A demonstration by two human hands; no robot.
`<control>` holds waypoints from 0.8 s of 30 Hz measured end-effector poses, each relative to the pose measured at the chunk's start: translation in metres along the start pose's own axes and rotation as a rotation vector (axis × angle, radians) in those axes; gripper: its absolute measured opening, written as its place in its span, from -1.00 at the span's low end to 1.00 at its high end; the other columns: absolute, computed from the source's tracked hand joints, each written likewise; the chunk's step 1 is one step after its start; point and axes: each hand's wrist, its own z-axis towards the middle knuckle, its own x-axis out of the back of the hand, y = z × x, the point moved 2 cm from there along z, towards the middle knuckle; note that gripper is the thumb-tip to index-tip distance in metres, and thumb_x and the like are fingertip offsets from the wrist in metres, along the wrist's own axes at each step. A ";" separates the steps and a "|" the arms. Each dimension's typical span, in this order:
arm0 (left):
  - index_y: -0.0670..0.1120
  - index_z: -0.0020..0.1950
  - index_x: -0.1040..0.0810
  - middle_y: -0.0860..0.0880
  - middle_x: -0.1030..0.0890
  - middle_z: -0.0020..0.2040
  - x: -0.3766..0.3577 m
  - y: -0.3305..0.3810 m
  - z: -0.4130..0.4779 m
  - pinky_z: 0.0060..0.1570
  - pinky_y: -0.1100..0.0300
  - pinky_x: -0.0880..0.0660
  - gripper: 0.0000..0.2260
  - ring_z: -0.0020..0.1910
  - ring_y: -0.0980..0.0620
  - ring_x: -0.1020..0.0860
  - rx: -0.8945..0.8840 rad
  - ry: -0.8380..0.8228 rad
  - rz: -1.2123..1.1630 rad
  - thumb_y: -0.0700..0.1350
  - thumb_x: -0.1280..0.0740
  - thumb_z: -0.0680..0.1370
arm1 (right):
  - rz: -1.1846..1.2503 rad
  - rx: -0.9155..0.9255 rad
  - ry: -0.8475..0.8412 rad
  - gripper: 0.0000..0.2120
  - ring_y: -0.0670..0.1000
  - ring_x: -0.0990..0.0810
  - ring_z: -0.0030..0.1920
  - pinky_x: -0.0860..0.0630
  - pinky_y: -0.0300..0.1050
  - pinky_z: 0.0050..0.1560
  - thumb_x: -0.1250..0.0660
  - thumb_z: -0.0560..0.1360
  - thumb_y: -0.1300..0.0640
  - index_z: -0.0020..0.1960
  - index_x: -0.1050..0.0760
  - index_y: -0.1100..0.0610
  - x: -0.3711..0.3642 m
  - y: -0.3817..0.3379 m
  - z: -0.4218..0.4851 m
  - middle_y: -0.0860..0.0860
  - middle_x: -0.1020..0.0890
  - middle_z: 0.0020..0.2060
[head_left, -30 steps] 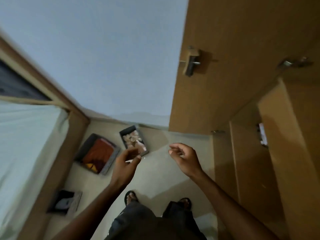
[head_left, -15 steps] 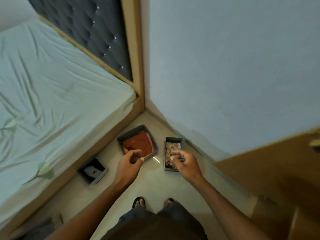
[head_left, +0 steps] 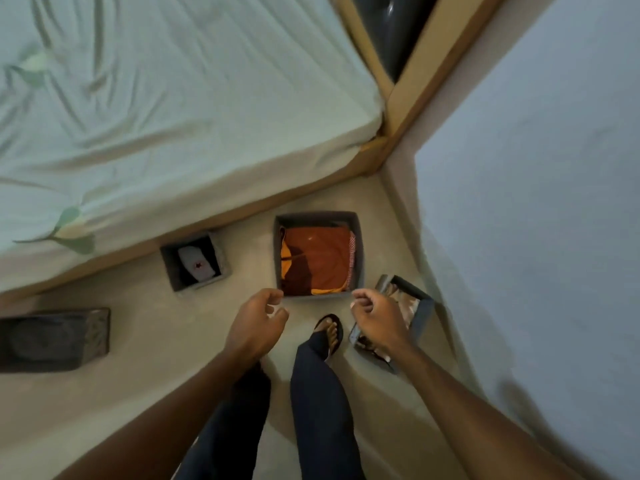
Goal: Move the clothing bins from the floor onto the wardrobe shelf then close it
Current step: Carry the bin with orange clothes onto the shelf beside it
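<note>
Since half a second ago the head view has tipped down and left, the wooden wardrobe edge has left the frame, and both hands have come nearer to the bins on the floor. The left hand (head_left: 258,327) hangs over the beige floor (head_left: 138,375), its fingers loosely curled and its thumb apart, holding nothing. The right hand (head_left: 375,322) is also loosely curled and empty, above the narrow grey bin of brown patterned cloth (head_left: 424,313) by the pale blue wall (head_left: 536,202). Just beyond the hands stands the large dark grey fabric bin of folded orange-red clothing (head_left: 318,216). Left of it sits a small grey bin with a white item (head_left: 223,258), beside the bed with the pale green sheet (head_left: 173,98). A dark bin (head_left: 93,337) lies at far left. A sandalled foot (head_left: 330,332) stands between the hands.
</note>
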 end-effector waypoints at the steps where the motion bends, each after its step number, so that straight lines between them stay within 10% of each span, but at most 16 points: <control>1: 0.00 0.33 -0.47 0.06 -0.56 0.17 -0.015 -0.014 0.031 0.15 0.03 -0.53 -0.65 0.09 0.08 -0.54 0.033 -0.007 0.007 -0.04 -0.34 0.55 | -0.048 -0.002 -0.021 -0.77 -0.10 -0.59 -0.16 -0.54 -0.11 -0.14 -0.22 0.53 0.05 0.13 -0.55 0.01 -0.013 0.016 0.035 -0.10 -0.64 -0.13; 12: 0.00 0.36 -0.39 -0.24 -0.34 0.27 -0.174 -0.182 0.271 0.15 -0.08 -0.44 -0.48 0.18 -0.31 -0.42 0.382 -0.036 0.330 0.14 -0.28 0.44 | -0.595 -0.187 0.063 -0.53 0.28 -0.31 0.35 -0.35 0.20 0.26 -0.28 0.44 0.00 0.33 -0.38 0.07 -0.141 0.193 0.266 0.18 -0.29 0.39; 18: -0.23 0.20 -0.56 -0.29 -0.63 0.05 -0.180 -0.200 0.288 -0.12 -0.04 -0.55 -0.54 0.01 -0.32 -0.61 0.486 -0.015 -0.074 0.03 -0.33 0.42 | -0.403 -0.146 0.103 -0.52 0.25 -0.46 0.25 -0.42 0.08 0.18 -0.24 0.48 0.14 0.40 -0.34 0.15 -0.158 0.201 0.265 0.20 -0.50 0.26; 24: -0.06 0.53 -0.27 -0.12 -0.43 0.42 -0.126 -0.195 0.290 0.24 0.09 -0.40 -0.42 0.36 -0.16 -0.43 0.330 0.165 -0.125 -0.07 -0.36 0.53 | -0.215 -0.297 -0.332 -0.40 0.10 -0.50 0.30 -0.45 -0.09 0.23 -0.30 0.47 0.02 0.49 -0.26 -0.05 -0.191 0.200 0.216 0.06 -0.45 0.40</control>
